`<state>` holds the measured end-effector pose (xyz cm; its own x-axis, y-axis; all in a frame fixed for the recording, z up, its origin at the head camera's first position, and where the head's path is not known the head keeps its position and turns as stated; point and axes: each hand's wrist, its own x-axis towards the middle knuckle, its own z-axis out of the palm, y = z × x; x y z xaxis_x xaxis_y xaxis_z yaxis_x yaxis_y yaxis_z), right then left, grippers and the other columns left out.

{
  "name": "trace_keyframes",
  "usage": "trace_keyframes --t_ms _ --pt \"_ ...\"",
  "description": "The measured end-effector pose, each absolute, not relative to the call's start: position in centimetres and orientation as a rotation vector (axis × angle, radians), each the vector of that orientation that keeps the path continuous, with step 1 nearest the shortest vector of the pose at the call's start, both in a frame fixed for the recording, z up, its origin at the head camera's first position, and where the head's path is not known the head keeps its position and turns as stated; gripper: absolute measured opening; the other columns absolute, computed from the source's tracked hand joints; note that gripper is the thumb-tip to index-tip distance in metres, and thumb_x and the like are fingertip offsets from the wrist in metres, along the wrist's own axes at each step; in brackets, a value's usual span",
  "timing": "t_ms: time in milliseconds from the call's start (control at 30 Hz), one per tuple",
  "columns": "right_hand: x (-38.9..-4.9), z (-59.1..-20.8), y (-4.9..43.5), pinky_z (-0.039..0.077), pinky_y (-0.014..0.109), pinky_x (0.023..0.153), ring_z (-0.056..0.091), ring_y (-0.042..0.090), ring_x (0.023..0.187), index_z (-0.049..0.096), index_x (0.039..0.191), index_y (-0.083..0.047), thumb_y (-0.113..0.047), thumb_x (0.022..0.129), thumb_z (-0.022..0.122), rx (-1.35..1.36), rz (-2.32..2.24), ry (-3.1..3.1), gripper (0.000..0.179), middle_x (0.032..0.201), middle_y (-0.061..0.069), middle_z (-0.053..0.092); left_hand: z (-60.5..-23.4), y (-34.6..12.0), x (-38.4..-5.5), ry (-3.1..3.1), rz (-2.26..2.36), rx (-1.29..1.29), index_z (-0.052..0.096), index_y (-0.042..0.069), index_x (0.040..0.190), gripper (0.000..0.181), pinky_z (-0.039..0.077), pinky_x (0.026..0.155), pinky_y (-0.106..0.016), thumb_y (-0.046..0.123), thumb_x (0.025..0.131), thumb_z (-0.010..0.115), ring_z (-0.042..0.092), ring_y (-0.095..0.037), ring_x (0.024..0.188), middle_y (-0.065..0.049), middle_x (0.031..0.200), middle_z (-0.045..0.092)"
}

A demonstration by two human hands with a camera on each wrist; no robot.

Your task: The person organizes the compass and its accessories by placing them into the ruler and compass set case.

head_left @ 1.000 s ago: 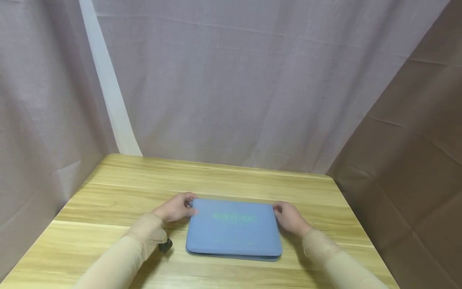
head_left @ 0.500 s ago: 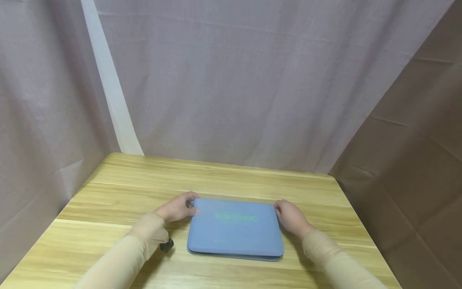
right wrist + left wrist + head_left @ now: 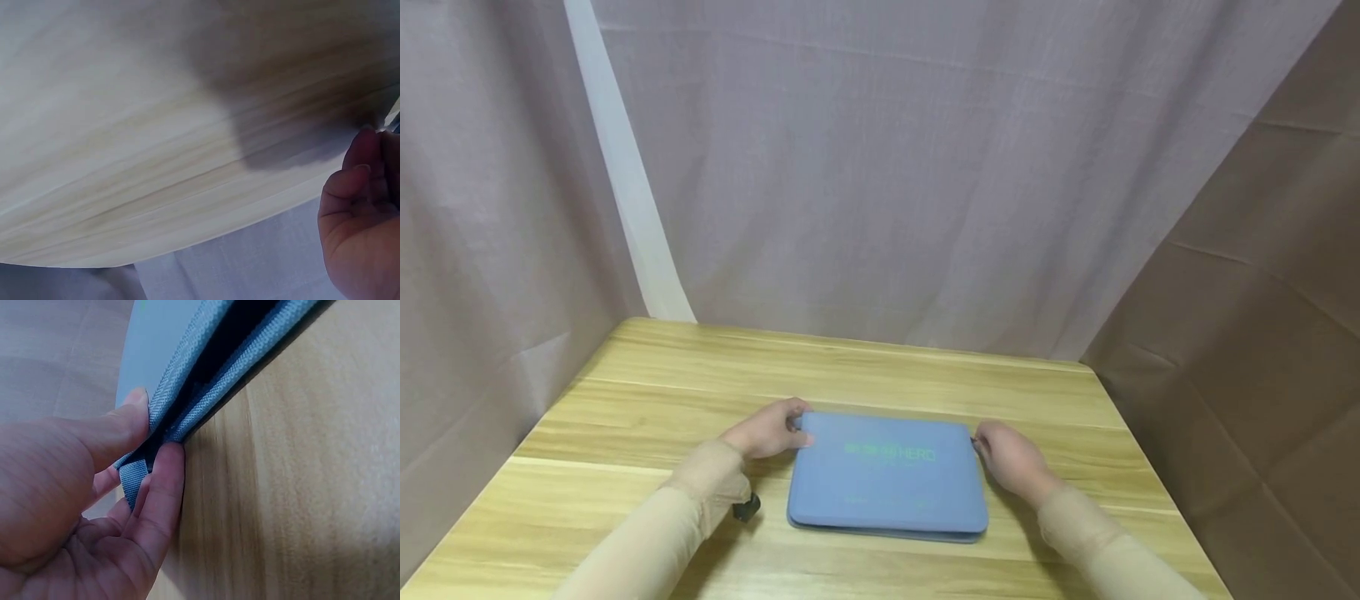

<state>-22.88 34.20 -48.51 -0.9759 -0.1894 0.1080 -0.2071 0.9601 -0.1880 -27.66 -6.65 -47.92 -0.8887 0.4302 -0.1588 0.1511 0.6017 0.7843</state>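
A blue zippered case (image 3: 887, 483) with green lettering lies flat on the wooden table, its front side parted slightly. My left hand (image 3: 771, 430) pinches its far left corner. In the left wrist view, thumb and fingers squeeze the two zip edges (image 3: 219, 403) together beside a small fabric tab (image 3: 132, 478); a dark gap runs between the edges. At the far right corner, my right hand (image 3: 1013, 458) has curled fingers pinching a small dark zipper pull (image 3: 976, 440). The right wrist view cuts this off at its edge, so the pull's shape is mostly hidden.
The wooden table (image 3: 715, 367) extends around the case. A small black object (image 3: 747, 507) sits below my left cuff. Grey curtains (image 3: 887, 167) hang behind the table, with a brown curtain (image 3: 1247, 350) at the right.
My right hand has shifted slightly right and toward me, opening a small space between its fingers and the case. My left hand and the case stay almost in place.
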Motion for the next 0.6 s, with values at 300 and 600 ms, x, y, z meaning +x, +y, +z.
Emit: trace_keyframes --t_ms 300,600 --pt "-21.8 -48.2 34.3 0.047 0.031 0.061 0.049 0.009 0.065 0.06 0.081 -0.015 -0.01 0.094 0.061 0.305 0.302 -3.029 0.014 0.072 -0.007 0.052 -47.6 -6.6 -27.5 2.516 1.147 0.48 0.051 0.004 0.136 0.056 0.048 0.094 -0.044 0.022 0.087 0.072 0.056 -0.026 0.108 -0.011 0.121 0.058" --pt "-21.0 -48.2 34.2 0.047 0.031 0.06 0.05 0.008 0.065 0.058 0.079 -0.017 -0.011 0.094 0.061 0.299 0.307 -3.024 0.016 0.072 -0.009 0.052 -47.4 -6.4 -27.4 2.523 1.154 0.489 0.053 0.003 0.133 0.053 0.047 0.095 -0.046 0.019 0.086 0.073 0.056 -0.029 0.11 -0.012 0.119 0.06"
